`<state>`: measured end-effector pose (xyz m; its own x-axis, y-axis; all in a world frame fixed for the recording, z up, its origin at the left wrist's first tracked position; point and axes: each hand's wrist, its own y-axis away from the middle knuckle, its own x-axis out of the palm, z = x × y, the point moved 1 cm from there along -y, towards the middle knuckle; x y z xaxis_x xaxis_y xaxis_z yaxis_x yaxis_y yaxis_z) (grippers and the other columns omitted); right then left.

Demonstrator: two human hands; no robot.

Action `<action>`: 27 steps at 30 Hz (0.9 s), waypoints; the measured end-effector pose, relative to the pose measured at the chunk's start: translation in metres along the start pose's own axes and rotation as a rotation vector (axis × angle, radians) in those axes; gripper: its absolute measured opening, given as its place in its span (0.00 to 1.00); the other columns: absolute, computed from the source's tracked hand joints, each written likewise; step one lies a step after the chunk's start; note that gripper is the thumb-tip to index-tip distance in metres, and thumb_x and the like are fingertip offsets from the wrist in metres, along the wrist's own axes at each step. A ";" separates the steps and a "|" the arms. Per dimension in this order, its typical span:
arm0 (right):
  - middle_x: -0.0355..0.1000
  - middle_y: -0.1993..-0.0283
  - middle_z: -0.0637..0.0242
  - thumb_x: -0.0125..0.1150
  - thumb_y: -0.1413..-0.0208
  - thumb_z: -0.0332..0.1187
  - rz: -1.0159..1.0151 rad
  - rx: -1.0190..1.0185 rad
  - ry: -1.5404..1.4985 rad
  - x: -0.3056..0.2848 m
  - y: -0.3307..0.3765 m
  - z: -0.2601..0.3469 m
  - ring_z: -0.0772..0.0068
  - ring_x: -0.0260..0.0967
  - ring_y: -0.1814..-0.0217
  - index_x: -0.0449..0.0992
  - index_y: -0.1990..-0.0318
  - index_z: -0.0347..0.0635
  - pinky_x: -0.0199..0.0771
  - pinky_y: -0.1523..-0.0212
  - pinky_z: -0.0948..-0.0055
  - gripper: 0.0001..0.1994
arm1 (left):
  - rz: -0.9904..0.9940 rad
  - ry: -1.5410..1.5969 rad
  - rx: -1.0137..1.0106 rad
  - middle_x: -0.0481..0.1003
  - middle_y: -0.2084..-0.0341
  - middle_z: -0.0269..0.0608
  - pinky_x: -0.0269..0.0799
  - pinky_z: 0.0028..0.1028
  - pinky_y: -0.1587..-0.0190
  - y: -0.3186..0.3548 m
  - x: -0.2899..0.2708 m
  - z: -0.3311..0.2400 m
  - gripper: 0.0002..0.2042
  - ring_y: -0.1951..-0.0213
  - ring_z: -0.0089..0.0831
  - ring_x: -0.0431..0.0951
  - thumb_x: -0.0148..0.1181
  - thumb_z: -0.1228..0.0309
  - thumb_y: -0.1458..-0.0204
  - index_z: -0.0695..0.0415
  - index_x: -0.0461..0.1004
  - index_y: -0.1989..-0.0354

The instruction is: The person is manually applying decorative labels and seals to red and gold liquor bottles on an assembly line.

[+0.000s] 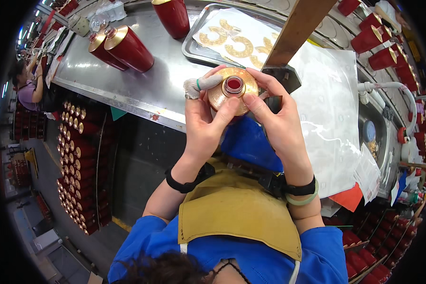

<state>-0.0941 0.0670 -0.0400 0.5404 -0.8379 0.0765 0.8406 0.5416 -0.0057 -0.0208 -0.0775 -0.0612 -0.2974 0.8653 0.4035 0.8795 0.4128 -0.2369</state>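
Observation:
A bottle (234, 85) with a gold patterned shoulder and a clear-rimmed round neck is between my hands, seen from above. My left hand (201, 116) grips its left side, thumb on the gold shoulder. A whitish fabric cover with a green band wraps one left finger, which lies along the shoulder. On the other side, my right hand (281, 116) holds the bottle with its thumb pressed near the neck. The bottle's lower body is mostly hidden. Just beyond it, flat gold arc-shaped pieces (241, 47) lie on white paper in a metal tray (187, 47).
Dark red bottles with gold shoulders (135, 52) stand on the metal table (87, 71). A wooden post (300, 31) rises beside the tray. Clear plastic sheeting (331, 113) covers the right side, near a sink (388, 146). Bottle racks (78, 175) and another person (28, 92) are at left.

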 end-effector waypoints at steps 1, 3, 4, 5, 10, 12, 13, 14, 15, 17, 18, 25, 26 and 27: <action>0.76 0.43 0.67 0.63 0.28 0.37 -0.008 0.052 0.006 0.000 0.000 -0.001 0.85 0.66 0.56 0.73 0.31 0.36 0.72 0.53 0.82 0.23 | -0.014 -0.001 -0.007 0.67 0.33 0.49 0.72 0.34 0.32 0.001 0.002 0.001 0.28 0.35 0.34 0.73 0.65 0.80 0.37 0.62 0.61 0.30; 0.77 0.42 0.63 0.53 0.24 0.45 0.016 0.047 -0.008 -0.002 0.001 0.000 0.82 0.68 0.55 0.72 0.30 0.34 0.73 0.53 0.80 0.25 | -0.058 -0.056 0.036 0.67 0.34 0.49 0.72 0.33 0.32 0.001 0.007 0.004 0.28 0.35 0.34 0.73 0.66 0.80 0.38 0.62 0.62 0.31; 0.77 0.42 0.61 0.48 0.22 0.49 -0.014 0.019 -0.002 -0.004 0.001 0.003 0.81 0.69 0.55 0.71 0.30 0.33 0.74 0.53 0.80 0.28 | -0.084 -0.087 0.048 0.67 0.35 0.48 0.72 0.33 0.33 0.001 0.009 0.006 0.28 0.35 0.34 0.73 0.67 0.80 0.39 0.62 0.62 0.32; 0.78 0.43 0.59 0.43 0.21 0.54 -0.035 -0.030 0.001 -0.008 0.000 0.008 0.79 0.70 0.55 0.71 0.30 0.33 0.74 0.54 0.79 0.31 | -0.075 -0.103 0.054 0.67 0.35 0.48 0.73 0.33 0.33 0.001 0.010 0.007 0.28 0.36 0.33 0.74 0.67 0.80 0.39 0.62 0.62 0.32; 0.77 0.60 0.66 0.33 0.22 0.62 -0.142 -0.138 0.306 -0.034 -0.005 0.045 0.76 0.69 0.64 0.74 0.38 0.35 0.73 0.58 0.73 0.36 | -0.025 -0.272 0.143 0.68 0.38 0.46 0.72 0.33 0.35 -0.003 0.007 0.008 0.28 0.38 0.32 0.74 0.69 0.79 0.40 0.62 0.63 0.34; 0.73 0.60 0.61 0.38 0.21 0.57 -0.157 -0.289 0.625 -0.040 -0.004 0.061 0.67 0.70 0.61 0.72 0.38 0.34 0.73 0.53 0.68 0.32 | -0.022 -0.263 0.097 0.69 0.40 0.46 0.71 0.35 0.34 -0.001 0.004 0.008 0.32 0.39 0.34 0.74 0.74 0.76 0.45 0.61 0.64 0.34; 0.72 0.56 0.55 0.47 0.23 0.47 -0.187 -0.379 0.751 -0.039 -0.007 0.064 0.57 0.70 0.54 0.71 0.39 0.34 0.72 0.48 0.63 0.23 | -0.001 -0.302 0.112 0.70 0.40 0.46 0.71 0.35 0.34 -0.002 0.002 0.008 0.33 0.39 0.35 0.74 0.76 0.75 0.46 0.60 0.64 0.34; 0.70 0.51 0.51 0.56 0.29 0.36 -0.136 -0.489 0.869 -0.039 -0.004 0.069 0.52 0.69 0.47 0.71 0.38 0.35 0.71 0.45 0.62 0.18 | 0.017 -0.341 0.129 0.70 0.40 0.46 0.71 0.36 0.34 -0.002 -0.001 0.009 0.35 0.39 0.36 0.75 0.78 0.74 0.48 0.60 0.64 0.34; 0.71 0.51 0.53 0.57 0.32 0.31 -0.081 -0.577 0.812 -0.036 -0.006 0.071 0.51 0.70 0.47 0.72 0.40 0.35 0.72 0.45 0.61 0.17 | 0.022 -0.428 0.182 0.70 0.40 0.46 0.71 0.36 0.34 -0.001 -0.002 0.011 0.36 0.39 0.37 0.75 0.79 0.73 0.50 0.59 0.65 0.34; 0.77 0.54 0.60 0.63 0.43 0.26 0.150 -0.778 0.844 -0.027 -0.004 0.072 0.55 0.75 0.50 0.77 0.49 0.38 0.74 0.46 0.60 0.14 | 0.033 -0.605 0.276 0.71 0.39 0.47 0.72 0.37 0.34 0.000 -0.006 0.014 0.39 0.38 0.40 0.75 0.82 0.72 0.55 0.59 0.66 0.34; 0.80 0.56 0.66 0.68 0.51 0.26 0.217 -0.947 0.954 -0.022 -0.003 0.073 0.60 0.78 0.53 0.81 0.56 0.40 0.76 0.47 0.61 0.12 | 0.044 -0.581 0.252 0.71 0.39 0.47 0.72 0.37 0.34 0.000 -0.008 0.016 0.39 0.38 0.40 0.75 0.82 0.72 0.56 0.59 0.66 0.34; 0.83 0.59 0.67 0.69 0.56 0.28 0.374 -1.102 1.020 -0.007 0.007 0.095 0.66 0.80 0.59 0.85 0.59 0.41 0.79 0.57 0.68 0.13 | 0.119 -0.499 0.205 0.74 0.39 0.47 0.73 0.36 0.34 -0.008 -0.018 0.017 0.42 0.38 0.40 0.77 0.84 0.70 0.58 0.58 0.67 0.33; 0.82 0.60 0.68 0.69 0.57 0.28 0.304 -1.101 0.993 -0.009 0.004 0.101 0.68 0.80 0.61 0.85 0.60 0.41 0.80 0.57 0.70 0.13 | 0.154 -0.524 0.203 0.74 0.39 0.46 0.71 0.37 0.33 -0.010 -0.019 0.011 0.43 0.37 0.39 0.76 0.85 0.69 0.58 0.58 0.67 0.32; 0.82 0.60 0.68 0.69 0.56 0.29 0.179 -1.062 0.982 -0.014 0.002 0.112 0.68 0.80 0.60 0.85 0.59 0.42 0.80 0.57 0.70 0.13 | 0.191 -0.544 0.203 0.73 0.38 0.46 0.70 0.37 0.32 -0.012 -0.021 0.001 0.43 0.36 0.39 0.75 0.85 0.68 0.59 0.58 0.67 0.32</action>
<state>-0.1043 0.0874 0.0702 0.0797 -0.7095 -0.7002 0.1558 0.7027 -0.6942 -0.0255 -0.0998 -0.0679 -0.3358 0.9285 -0.1587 0.8633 0.2359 -0.4463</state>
